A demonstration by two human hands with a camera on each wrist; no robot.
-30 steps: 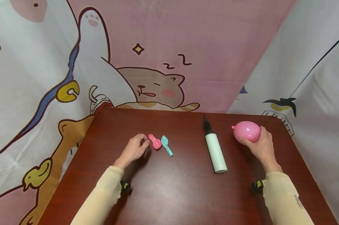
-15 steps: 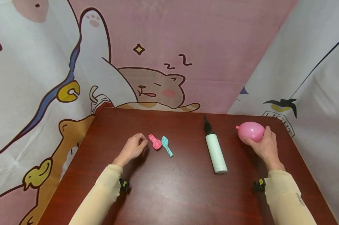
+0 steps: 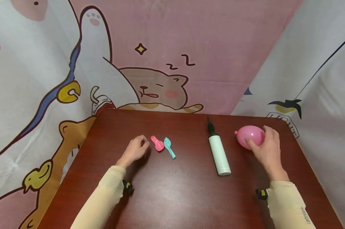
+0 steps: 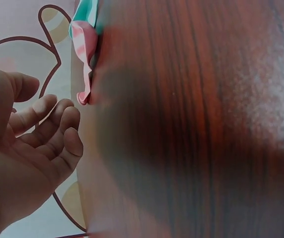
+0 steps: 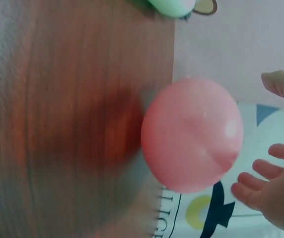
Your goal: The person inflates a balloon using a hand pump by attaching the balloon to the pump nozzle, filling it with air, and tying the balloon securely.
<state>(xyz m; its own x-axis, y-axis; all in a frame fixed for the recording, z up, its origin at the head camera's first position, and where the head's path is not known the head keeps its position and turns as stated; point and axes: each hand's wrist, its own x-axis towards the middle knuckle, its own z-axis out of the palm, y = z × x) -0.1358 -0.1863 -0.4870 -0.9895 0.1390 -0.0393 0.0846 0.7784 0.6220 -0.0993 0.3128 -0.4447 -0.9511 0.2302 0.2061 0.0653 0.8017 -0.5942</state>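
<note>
An inflated pink balloon [image 3: 250, 137] rests on the table at the right, its knotted end pointing left. My right hand [image 3: 268, 149] is just beside it with thumb and fingers spread; the right wrist view shows a gap between the fingers and the balloon [image 5: 191, 136]. At the left, my left hand [image 3: 134, 149] is over the table with loosely bent fingers and nothing in them. Close to its fingertips lies a flat pink balloon [image 3: 158, 144], and a flat teal balloon [image 3: 169, 147] lies next to that. In the left wrist view the pink one [image 4: 85, 44] overlaps the teal.
A hand pump [image 3: 219, 154] with a pale green barrel and black nozzle lies between the flat balloons and the inflated one. The dark red wooden table [image 3: 166, 203] ends at a cartoon-printed cloth backdrop [image 3: 212, 63] behind and at both sides.
The right hand has loosened its hold on the inflated balloon, and its fingers now stand apart from it. That balloon shifted slightly right, then back left. The left hand has hardly moved.
</note>
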